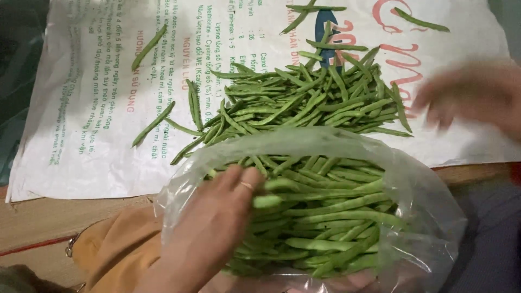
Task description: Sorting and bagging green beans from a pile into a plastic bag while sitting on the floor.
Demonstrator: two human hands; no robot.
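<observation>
Here, as I watch it from my remote seat:

Landmark: a clear, thin plastic bag [429, 217], mouth wide open, sits low in the middle of my view; I place everything else by it.
Bag contents: long green string beans [325, 217] lie packed inside the bag, mostly side by side.
Left hand: my left hand [217, 222] is at the bag's near-left rim, fingers [247, 184] spread loosely over the beans inside and touching them; it grips nothing that I can make out, and a thin ring shows on one finger.
Right hand: my right hand [472, 95] hovers beyond the bag to the upper right, blurred; I cannot tell whether it is released or clenched.
Loose pile: a heap of the same green beans [309, 100] lies just behind the bag.
Surface: a white woven sack with printed lettering [87, 108] is spread flat under that heap, reaching beyond the bag and to its left.
Strays: single beans [153, 123] lie scattered on the sack left of the heap.
</observation>
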